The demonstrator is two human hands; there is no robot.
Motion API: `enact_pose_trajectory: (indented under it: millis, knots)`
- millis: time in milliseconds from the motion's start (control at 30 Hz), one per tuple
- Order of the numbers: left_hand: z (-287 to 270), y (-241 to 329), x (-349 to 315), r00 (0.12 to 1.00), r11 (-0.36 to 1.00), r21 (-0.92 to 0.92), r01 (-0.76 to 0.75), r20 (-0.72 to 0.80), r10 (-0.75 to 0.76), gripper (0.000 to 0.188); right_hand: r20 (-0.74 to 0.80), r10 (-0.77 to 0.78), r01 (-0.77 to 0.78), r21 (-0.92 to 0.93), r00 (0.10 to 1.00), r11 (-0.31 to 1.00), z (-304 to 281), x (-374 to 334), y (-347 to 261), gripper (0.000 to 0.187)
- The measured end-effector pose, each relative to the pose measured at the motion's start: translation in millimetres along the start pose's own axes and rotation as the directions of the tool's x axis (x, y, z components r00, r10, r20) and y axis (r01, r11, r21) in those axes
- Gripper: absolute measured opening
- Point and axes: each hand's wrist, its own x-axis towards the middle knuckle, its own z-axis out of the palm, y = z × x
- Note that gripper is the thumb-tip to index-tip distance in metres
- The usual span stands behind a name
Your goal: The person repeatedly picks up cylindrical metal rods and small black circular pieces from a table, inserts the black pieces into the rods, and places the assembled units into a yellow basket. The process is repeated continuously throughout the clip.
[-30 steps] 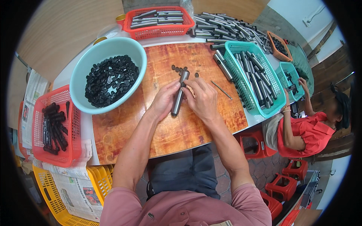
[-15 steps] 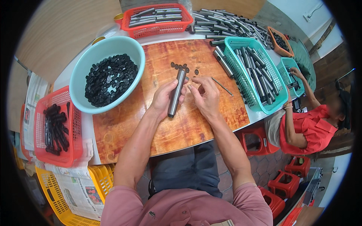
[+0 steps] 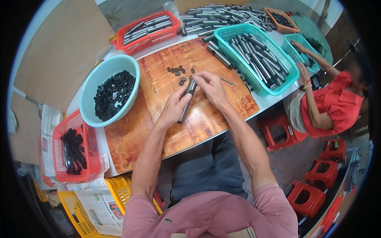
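My left hand is closed around a metal tube, which slants with its lower end toward me over the wooden board. The thumb and fingers of my right hand are pinched together at the tube's far end. Whatever small thing they may hold is hidden. Beyond my hands, several small black oval plugs lie scattered on the board. A thin metal rod rests to the right of my right hand.
A light blue basin of black plugs stands left, above a red basket of black parts. Tubes fill the teal basket and far red basket; more tubes lie piled behind. A co-worker in red sits right.
My right hand has come in from beside the tube to its far end. The camera view has shifted. More plugs now show on the board, some nearer the tube.
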Motion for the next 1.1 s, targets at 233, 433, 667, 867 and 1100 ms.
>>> enact_pose_trajectory:
  millis: [233, 433, 667, 867, 1100]
  knots:
    - [16, 20, -19, 0.934, 0.661, 0.687, -0.303, 0.077, 0.348, 0.041, 0.345, 0.117, -0.079, -0.122, 0.931, 0.989, -38, -16, -15, 0.027]
    - [16, 16, -26, 0.903, 0.386, 0.86, -0.333, 0.173, 0.393, 0.043, 0.415, 0.076, -0.011, -0.156, 0.906, 0.988, -40, -26, -2, 0.028]
    - [26, 8, -27, 0.925, 0.454, 0.858, -0.24, 0.059, 0.377, 0.043, 0.422, 0.029, 0.0, -0.068, 0.906, 0.998, -42, -27, 16, 0.027]
    - [29, 11, -28, 0.932, 0.466, 0.851, -0.241, 0.068, 0.357, 0.045, 0.4, 0.053, -0.004, -0.122, 0.915, 0.993, -46, -35, 6, 0.027]
    - [30, 12, -29, 0.942, 0.596, 0.767, -0.236, 0.031, 0.333, 0.03, 0.385, 0.066, 0.009, -0.19, 0.92, 0.982, -48, -44, -1, 0.025]
